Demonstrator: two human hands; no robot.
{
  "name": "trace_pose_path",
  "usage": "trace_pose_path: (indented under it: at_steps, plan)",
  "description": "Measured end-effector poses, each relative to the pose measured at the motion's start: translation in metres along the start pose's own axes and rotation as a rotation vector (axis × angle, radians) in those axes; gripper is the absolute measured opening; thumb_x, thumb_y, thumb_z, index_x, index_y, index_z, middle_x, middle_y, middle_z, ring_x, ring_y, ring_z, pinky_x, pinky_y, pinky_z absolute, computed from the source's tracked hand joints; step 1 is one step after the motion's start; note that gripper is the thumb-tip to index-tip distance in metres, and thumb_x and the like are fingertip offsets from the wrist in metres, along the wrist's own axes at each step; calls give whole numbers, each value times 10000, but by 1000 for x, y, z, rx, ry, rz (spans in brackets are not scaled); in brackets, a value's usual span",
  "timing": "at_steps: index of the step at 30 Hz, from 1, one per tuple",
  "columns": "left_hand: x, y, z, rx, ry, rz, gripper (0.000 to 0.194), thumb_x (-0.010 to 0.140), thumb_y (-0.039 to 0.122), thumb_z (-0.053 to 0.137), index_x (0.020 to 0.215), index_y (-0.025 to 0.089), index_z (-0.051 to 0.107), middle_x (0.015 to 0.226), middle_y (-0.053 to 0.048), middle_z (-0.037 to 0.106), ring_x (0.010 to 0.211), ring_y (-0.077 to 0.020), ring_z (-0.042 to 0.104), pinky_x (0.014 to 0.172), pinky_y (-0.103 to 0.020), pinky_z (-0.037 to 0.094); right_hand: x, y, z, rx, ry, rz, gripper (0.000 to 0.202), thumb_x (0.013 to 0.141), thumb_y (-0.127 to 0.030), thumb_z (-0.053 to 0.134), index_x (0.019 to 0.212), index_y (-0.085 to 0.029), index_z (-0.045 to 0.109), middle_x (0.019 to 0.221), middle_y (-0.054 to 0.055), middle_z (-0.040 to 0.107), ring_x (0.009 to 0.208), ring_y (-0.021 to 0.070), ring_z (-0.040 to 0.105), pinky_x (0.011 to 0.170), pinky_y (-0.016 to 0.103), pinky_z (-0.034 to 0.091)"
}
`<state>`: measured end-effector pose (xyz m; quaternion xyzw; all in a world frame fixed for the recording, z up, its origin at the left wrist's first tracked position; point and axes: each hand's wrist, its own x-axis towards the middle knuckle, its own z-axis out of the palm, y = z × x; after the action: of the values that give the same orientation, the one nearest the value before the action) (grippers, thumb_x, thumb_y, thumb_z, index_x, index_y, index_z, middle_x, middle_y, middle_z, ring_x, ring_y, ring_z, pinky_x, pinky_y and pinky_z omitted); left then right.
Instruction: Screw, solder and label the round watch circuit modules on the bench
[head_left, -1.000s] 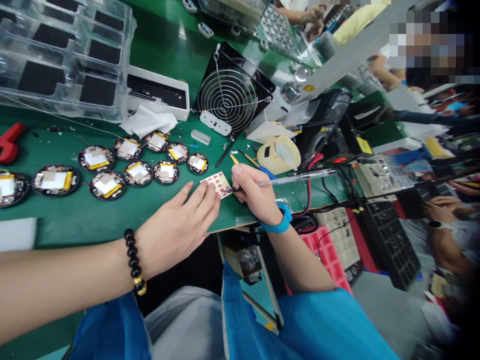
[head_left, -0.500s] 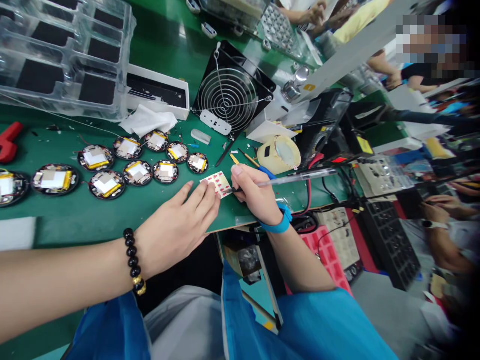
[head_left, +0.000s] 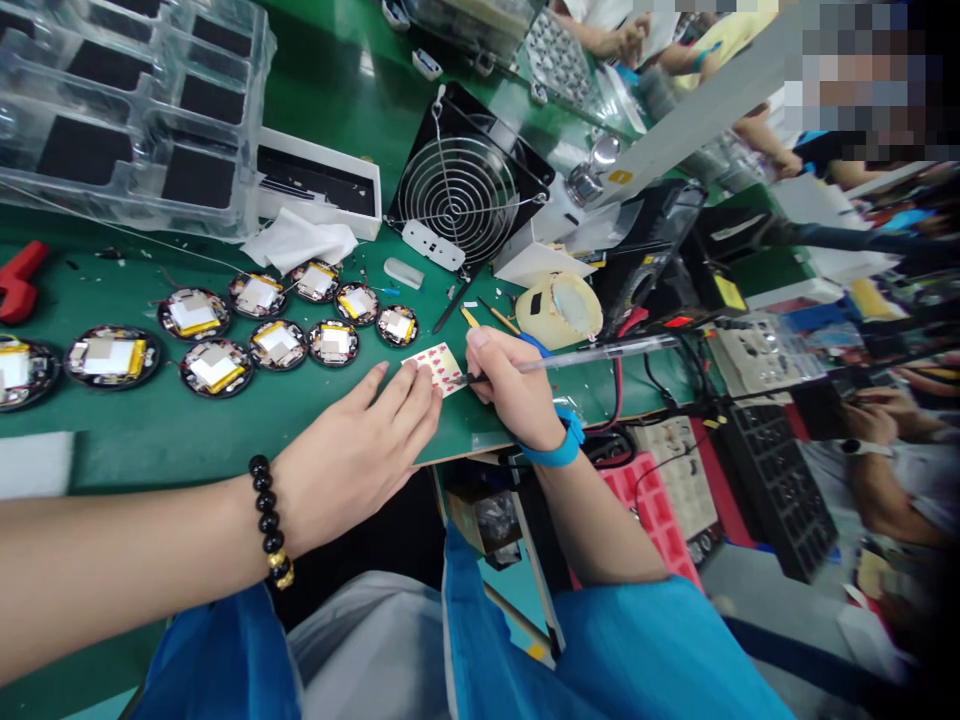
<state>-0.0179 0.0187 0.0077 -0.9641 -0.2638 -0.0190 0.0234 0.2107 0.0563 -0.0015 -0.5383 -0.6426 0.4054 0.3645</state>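
My left hand (head_left: 367, 450) lies flat with its fingers stretched out, the fingertips pressing on a small cream card (head_left: 441, 358) with rows of red marks. Part of the card is hidden under those fingers. In my right hand (head_left: 517, 385) is a clear-barrelled pen (head_left: 600, 353), pinched near its dark tip. That tip meets the card's right edge; whether it touches the surface I cannot tell. Left of the card, several round black electronic assemblies (head_left: 335, 343) with white-and-yellow battery packs sit on the green bench (head_left: 150, 450).
Beyond my hands stands a black fan (head_left: 454, 205) with a wire guard. A cream roll (head_left: 559, 308) rests to its right, near a white box (head_left: 544, 262). Clear plastic trays (head_left: 135, 180) are stacked at the upper left. A red-handled tool (head_left: 22, 280) lies at the far left.
Both hands, the card and the pen have stayed almost in place. The view has shifted very slightly, and people in the background have moved a little.
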Motion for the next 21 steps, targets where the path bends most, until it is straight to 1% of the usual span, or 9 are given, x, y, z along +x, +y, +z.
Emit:
trace_pose_path:
  at_steps: [6,10,15,21]
  plan:
    - [0,0,2,-37,46,8,622,1067,369,478,1561,-8,459,1620,-295,469,1515,-409,473,1225,-564,445,0,0,1,4,-4,8,532,1061,-578,533,674,-219,473,558,-50,384,517,112,358,509,279,279]
    - [0,0,2,-28,42,7,607,1073,359,459,1564,1,459,1623,-287,469,1518,-399,473,1227,-560,446,0,0,-1,5,-6,4,527,1067,-558,533,672,-216,474,574,-47,393,525,110,359,510,280,272]
    - [0,0,1,12,40,19,600,1084,347,412,1563,-13,452,1619,-288,472,1511,-402,479,1218,-556,456,0,0,-1,19,-17,9,526,1063,-560,539,672,-215,473,571,-51,385,524,108,354,513,280,271]
    - [0,0,0,-14,34,13,586,1082,319,403,1559,-19,451,1618,-299,468,1516,-401,473,1213,-563,450,1,-3,0,21,29,19,541,1040,-603,555,667,-220,477,566,-50,381,518,113,355,510,284,277]
